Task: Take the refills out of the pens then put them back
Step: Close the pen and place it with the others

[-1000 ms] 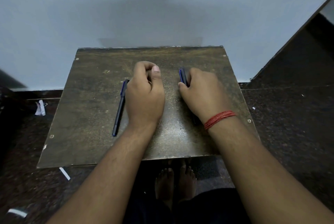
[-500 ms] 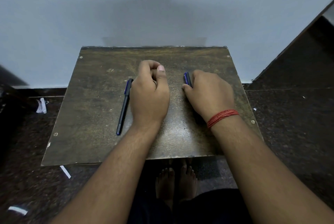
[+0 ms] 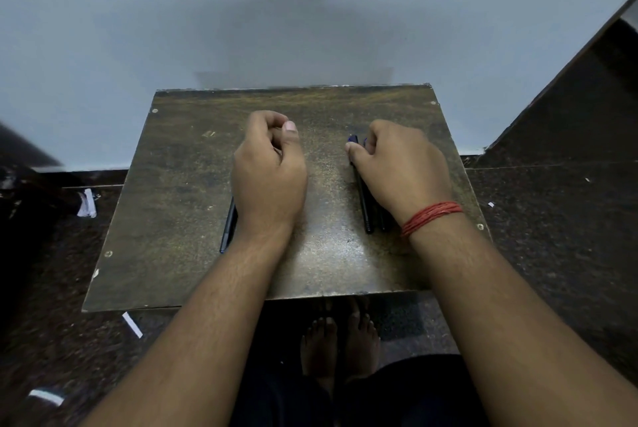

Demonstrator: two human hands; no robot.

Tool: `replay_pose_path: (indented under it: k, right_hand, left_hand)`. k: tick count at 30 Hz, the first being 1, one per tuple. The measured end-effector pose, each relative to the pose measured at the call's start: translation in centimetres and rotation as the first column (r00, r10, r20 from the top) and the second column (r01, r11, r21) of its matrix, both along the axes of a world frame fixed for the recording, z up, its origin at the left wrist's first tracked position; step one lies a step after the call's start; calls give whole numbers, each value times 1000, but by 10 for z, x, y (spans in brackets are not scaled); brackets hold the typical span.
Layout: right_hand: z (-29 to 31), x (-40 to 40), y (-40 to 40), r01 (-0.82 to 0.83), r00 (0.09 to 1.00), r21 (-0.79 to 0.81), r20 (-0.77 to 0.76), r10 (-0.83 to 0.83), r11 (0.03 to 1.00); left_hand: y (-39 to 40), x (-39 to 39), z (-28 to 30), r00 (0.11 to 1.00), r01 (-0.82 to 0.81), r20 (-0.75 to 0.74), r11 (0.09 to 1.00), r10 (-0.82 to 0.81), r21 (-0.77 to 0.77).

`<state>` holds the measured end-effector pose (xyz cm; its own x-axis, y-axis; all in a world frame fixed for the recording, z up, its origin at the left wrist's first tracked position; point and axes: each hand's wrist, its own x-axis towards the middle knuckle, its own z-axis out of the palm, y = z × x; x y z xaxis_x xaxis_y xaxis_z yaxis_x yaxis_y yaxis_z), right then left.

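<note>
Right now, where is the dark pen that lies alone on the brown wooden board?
In the head view the dark pen lies left of centre on the brown wooden board, mostly hidden beneath the left hand.

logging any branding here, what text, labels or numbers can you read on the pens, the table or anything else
None can be read.
Pen by the left hand: dark barrel, no print visible.
Pens under the right hand: dark barrels, blue ends, no lettering legible.
Table: worn brown top, no label.
Paper scraps on the floor: too small and blurred to tell.
</note>
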<state>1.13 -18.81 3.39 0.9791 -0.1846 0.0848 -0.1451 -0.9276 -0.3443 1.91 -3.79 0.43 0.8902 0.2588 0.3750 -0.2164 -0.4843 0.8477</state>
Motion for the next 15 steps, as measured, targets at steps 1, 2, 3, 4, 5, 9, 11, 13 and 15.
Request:
replay_pose_path:
  k: [1,2,3,4,5,9,11,13,15]
  right_hand:
    - [1,-1,0,-1,1000,13,1,1,1000]
    - [1,-1,1,-4,1000,20,4,4,1000]
    - [1,-2,1,-8,1000,27,9,8,1000]
    - [1,-3,1,-14,1000,37,14,13,999]
    - [1,-5,2,-20,1000,50,18,19,999]
    - [1,-7,2,-41,999,86,8,40,995]
    - [0,-7,2,-56,998,94,15,54,994]
    - [-1,-7,1,-63,998,103,19,61,993]
    - [-1,-6,0,-66,998,116,18,65,991]
  left_hand:
    - [5,2,1,1000,-27,1,1000,27,3]
    - [11,4,3,998,-60,-3,998,60,8]
    - [18,8,5,995,-97,-20,995,97,15]
    - [27,11,7,990,-128,-55,991,129,21]
    - [36,15,8,982,-153,-104,988,156,35]
    - [66,25,7,913,-188,-298,936,278,297]
    - [73,27,8,890,-157,-346,913,297,377]
    - [76,27,9,882,-103,-373,890,288,444]
    - [74,27,8,880,-23,-392,849,268,528]
